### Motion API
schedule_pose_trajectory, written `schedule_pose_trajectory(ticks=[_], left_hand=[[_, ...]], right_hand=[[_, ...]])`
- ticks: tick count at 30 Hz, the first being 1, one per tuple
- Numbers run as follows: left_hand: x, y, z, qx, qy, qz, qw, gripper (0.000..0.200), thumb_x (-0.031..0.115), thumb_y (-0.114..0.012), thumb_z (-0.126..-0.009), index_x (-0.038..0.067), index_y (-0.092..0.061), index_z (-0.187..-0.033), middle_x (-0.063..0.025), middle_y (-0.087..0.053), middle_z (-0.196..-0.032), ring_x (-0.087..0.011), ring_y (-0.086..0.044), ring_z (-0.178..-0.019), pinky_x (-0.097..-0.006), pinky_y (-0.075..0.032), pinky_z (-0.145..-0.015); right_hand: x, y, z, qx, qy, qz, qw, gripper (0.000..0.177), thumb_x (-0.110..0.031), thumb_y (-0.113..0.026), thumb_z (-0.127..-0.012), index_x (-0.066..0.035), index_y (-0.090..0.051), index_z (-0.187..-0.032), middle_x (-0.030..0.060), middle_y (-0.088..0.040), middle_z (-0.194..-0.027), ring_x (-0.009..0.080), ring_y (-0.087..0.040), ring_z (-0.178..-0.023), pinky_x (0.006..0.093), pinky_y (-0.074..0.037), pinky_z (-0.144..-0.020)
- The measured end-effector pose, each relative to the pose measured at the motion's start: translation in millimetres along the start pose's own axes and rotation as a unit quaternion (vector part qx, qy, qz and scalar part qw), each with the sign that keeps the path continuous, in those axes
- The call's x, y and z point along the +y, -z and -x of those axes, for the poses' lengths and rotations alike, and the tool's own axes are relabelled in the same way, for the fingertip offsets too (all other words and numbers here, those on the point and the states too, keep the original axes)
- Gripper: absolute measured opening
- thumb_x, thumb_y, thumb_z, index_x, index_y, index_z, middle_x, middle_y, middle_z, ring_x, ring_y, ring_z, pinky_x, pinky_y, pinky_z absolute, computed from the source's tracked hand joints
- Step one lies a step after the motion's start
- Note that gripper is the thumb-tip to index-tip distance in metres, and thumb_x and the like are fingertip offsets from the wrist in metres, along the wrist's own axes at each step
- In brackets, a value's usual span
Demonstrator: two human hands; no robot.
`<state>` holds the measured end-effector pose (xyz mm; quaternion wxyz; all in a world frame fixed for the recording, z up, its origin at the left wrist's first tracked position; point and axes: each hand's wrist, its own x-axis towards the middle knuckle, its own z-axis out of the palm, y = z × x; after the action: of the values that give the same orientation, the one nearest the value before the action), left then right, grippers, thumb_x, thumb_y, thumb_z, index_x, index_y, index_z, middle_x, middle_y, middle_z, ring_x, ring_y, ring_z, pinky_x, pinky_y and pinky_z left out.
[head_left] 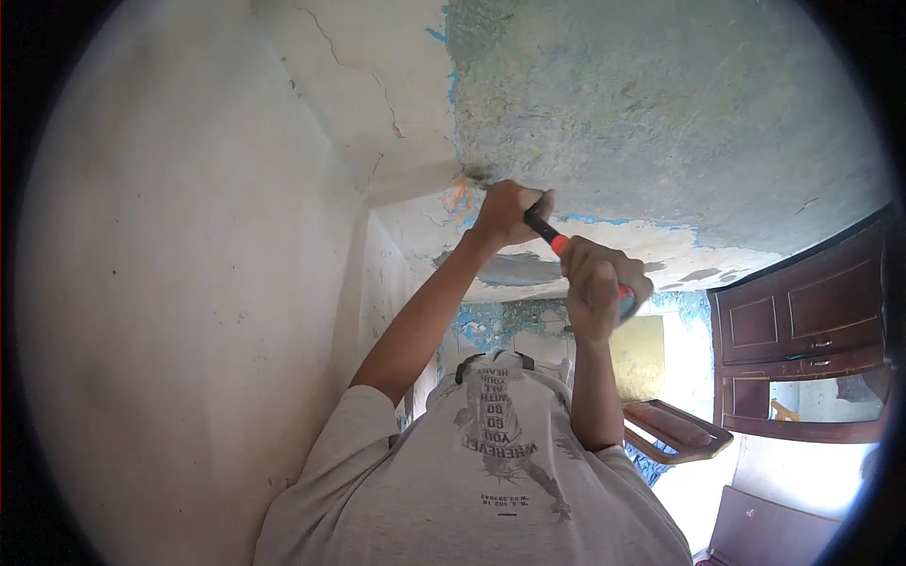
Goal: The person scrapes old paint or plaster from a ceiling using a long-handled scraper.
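A black-and-red handled tool (545,229) runs slantwise between my two hands. My left hand (505,212) is closed around its black upper end, close to a chipped orange patch (460,195) on the wall surface. My right hand (604,281), lower and to the right, is wrapped round the handle, and a red and blue part shows past its fingers. The tool's working end is hidden by my left hand. Around the hands lies a worn grey-green surface (613,113) with peeling blue edges.
A plain pale wall (179,283) fills the left side. Cracks run through the cream plaster (377,57) at the top. On the right are a dark wooden cabinet (802,311) and a wooden-framed chair or stool (675,429). My printed grey shirt (472,491) fills the bottom.
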<state>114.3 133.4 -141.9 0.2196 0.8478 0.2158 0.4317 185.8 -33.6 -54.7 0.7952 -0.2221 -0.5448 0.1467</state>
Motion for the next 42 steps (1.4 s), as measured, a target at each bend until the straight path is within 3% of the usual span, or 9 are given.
schedule_pose_trajectory(ticks=[3,7,14,18,32,36,42], left_hand=[[-2.9,-1.0,5.3,-0.005,0.022,-0.007,1.000,0.045,0.022,-0.068,-0.092,0.004,-0.056,-0.053,-0.0169,-0.053,-0.050,-0.0397,-0.055,-0.046,-0.0453,-0.044,-0.048],[18.9,15.9,-17.5,-0.004,-0.016,0.005,1.000,0.045,0.022,-0.067,-0.093,0.004,-0.056,-0.053,-0.0184,-0.053,-0.052,-0.0411,-0.055,-0.047,-0.0456,-0.044,-0.048],[-6.9,3.4,13.8,-0.034,0.074,0.012,0.997,0.045,0.023,-0.066,-0.094,0.003,-0.057,-0.055,-0.0193,-0.053,-0.052,-0.0403,-0.056,-0.048,-0.0459,-0.043,-0.048],[12.4,14.7,-6.7,0.002,0.022,-0.005,1.000,0.045,0.024,-0.066,-0.094,0.004,-0.057,-0.054,-0.0181,-0.051,-0.050,-0.0400,-0.054,-0.047,-0.0458,-0.043,-0.048],[-18.8,-2.6,11.1,-0.002,0.032,0.002,0.999,0.047,0.026,-0.066,-0.094,0.004,-0.055,-0.054,-0.0174,-0.049,-0.048,-0.0388,-0.050,-0.044,-0.0446,-0.042,-0.047],[2.5,5.0,-2.1,0.016,0.006,0.016,1.000,0.045,0.022,-0.067,-0.094,0.004,-0.055,-0.054,-0.0169,-0.047,-0.048,-0.0375,-0.050,-0.043,-0.0435,-0.041,-0.045],[-1.7,9.1,0.5,0.017,-0.010,0.004,1.000,0.045,0.019,-0.067,-0.094,0.004,-0.055,-0.053,-0.0154,-0.048,-0.048,-0.0352,-0.052,-0.042,-0.0422,-0.041,-0.045]], right_hand=[[0.2,-4.1,4.1,0.012,-0.012,0.000,1.000,0.037,-0.003,-0.048,-0.094,-0.002,-0.043,-0.057,0.0052,-0.044,-0.051,0.0167,-0.042,-0.044,0.0344,-0.041,-0.046],[-16.3,-8.1,-7.7,0.006,0.011,-0.014,1.000,0.037,-0.001,-0.049,-0.093,-0.002,-0.042,-0.057,0.0045,-0.044,-0.052,0.0170,-0.042,-0.045,0.0343,-0.040,-0.046],[8.3,-9.0,10.3,0.013,-0.029,0.025,0.999,0.035,0.003,-0.047,-0.090,-0.001,-0.041,-0.056,0.0052,-0.044,-0.052,0.0160,-0.041,-0.045,0.0332,-0.038,-0.044],[-4.2,-10.9,-3.6,0.015,-0.002,0.001,1.000,0.037,-0.001,-0.050,-0.091,-0.002,-0.043,-0.055,0.0050,-0.043,-0.049,0.0163,-0.042,-0.043,0.0334,-0.040,-0.043],[8.3,-10.2,4.5,0.011,-0.021,0.013,1.000,0.032,0.003,-0.049,-0.088,-0.001,-0.043,-0.057,0.0055,-0.044,-0.051,0.0160,-0.043,-0.045,0.0334,-0.041,-0.044],[-4.6,-10.6,-1.3,0.017,-0.024,0.060,0.998,0.034,0.001,-0.050,-0.089,-0.001,-0.042,-0.056,0.0051,-0.044,-0.051,0.0160,-0.043,-0.045,0.0331,-0.040,-0.044],[1.7,-16.2,6.4,0.006,0.011,0.005,1.000,0.035,0.001,-0.050,-0.090,-0.002,-0.042,-0.056,0.0054,-0.044,-0.051,0.0164,-0.042,-0.044,0.0332,-0.041,-0.044]])
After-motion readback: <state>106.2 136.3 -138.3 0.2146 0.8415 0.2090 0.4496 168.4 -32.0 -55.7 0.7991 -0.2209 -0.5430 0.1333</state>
